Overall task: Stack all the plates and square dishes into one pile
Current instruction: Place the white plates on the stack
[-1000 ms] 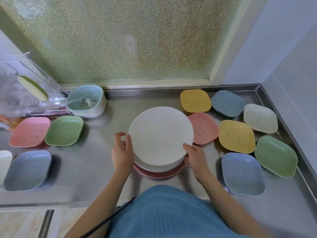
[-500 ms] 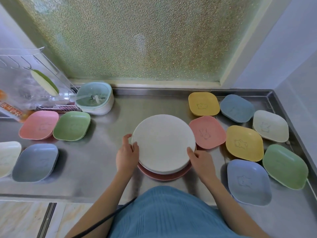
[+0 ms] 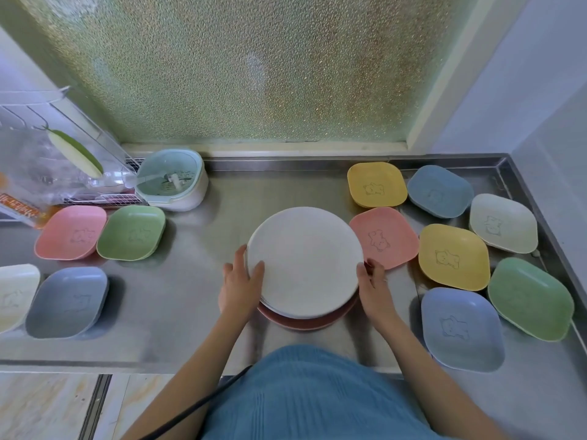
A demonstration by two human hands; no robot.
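Squarely between both hands (image 3: 241,289) (gripping opposite rims) sits the plate stack (image 3: 305,262).

We see only a rim of the pink plate (image 3: 305,323) under the white plate (image 3: 305,262). The frame's left edge crops the cream dish (image 3: 14,295), and its print is too faint to read.

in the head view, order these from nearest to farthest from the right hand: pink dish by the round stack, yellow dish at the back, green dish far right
From the right hand:
1. Pink dish, just above it, beside the round stack.
2. Yellow dish, farther back by the window.
3. Green dish, at the far right edge of the counter.
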